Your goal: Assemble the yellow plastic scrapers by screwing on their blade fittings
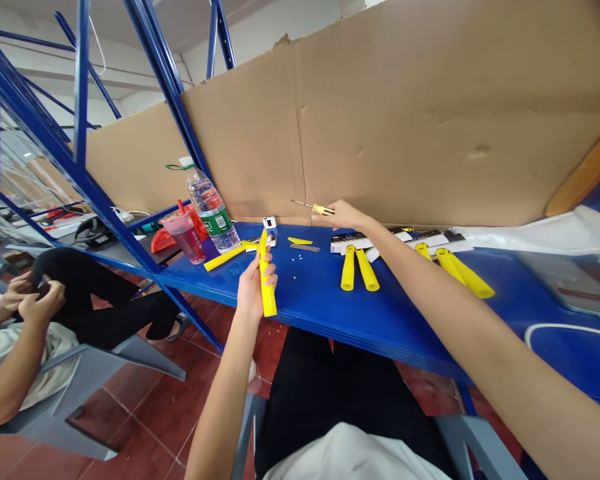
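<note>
Our left hand wraps round yellow handle, raised over front edge of counter. Our right hand pinches screwdriver by its grip, well apart from handle. Work looks midway, we judge: yellow strip and tiny bits lie loose; yellow pieces rest rightward, whether finished we cannot tell.

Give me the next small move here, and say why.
Probably bring the screwdriver across to the yellow tube-like piece: the left grip already holds that piece near the front of the blue table, while the right grip has the screwdriver apart from it, towards the cardboard.
</note>
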The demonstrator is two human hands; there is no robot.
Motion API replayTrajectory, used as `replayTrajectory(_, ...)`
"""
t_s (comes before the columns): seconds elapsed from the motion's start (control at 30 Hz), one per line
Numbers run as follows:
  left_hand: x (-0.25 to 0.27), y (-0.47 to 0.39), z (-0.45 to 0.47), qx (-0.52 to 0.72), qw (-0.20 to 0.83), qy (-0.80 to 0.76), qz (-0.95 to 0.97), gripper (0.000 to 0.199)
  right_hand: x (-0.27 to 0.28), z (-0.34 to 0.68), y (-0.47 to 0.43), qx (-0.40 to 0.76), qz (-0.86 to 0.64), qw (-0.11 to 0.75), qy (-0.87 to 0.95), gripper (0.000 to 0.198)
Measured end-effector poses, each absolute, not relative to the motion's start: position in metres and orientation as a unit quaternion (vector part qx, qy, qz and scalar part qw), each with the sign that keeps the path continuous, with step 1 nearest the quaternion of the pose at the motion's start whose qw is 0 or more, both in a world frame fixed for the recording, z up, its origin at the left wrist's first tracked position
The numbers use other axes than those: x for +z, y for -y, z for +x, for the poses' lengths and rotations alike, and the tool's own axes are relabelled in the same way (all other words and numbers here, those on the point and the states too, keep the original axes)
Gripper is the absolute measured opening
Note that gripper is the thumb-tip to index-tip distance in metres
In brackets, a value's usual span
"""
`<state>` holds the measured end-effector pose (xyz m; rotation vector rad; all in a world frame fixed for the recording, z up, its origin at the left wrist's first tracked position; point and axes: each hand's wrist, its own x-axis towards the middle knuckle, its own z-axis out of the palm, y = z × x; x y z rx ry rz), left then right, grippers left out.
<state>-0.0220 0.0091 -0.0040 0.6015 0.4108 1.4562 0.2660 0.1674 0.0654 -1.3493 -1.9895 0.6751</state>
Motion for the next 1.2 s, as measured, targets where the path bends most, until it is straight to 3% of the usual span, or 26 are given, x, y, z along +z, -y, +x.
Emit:
replayTrajectory(0.13, -0.01, -0.006, -0.034, 0.644, 0.704, -0.132, 0.27, 0.024, 0.068, 0.265, -0.168, 0.236, -0.497, 0.328, 0.768, 0.065)
replayTrajectory(0.53, -0.024, -0.004, -0.042, 0.601, 0.717, -0.1, 0.338, 0.02, 0.067, 0.26, -0.175, 0.296, -0.46, 0.277, 0.79, 0.048)
replayTrajectory(0.87, -0.055, -0.022, -0.06, 0.543, 0.734, -0.136, 0.383, 0.04, 0.068, 0.269, -0.179, 0.286, -0.474, 0.216, 0.805, 0.035)
replayTrajectory(1.07, -0.041, -0.014, -0.054, 0.526, 0.736, -0.085, 0.417, 0.031, 0.078, 0.271, -0.166, 0.29, -0.468, 0.22, 0.805, 0.033)
replayTrajectory(1.2, -0.018, -0.003, -0.034, 0.573, 0.692, -0.147, 0.413, 0.027, 0.091, 0.27, -0.158, 0.28, -0.439, 0.236, 0.82, 0.035)
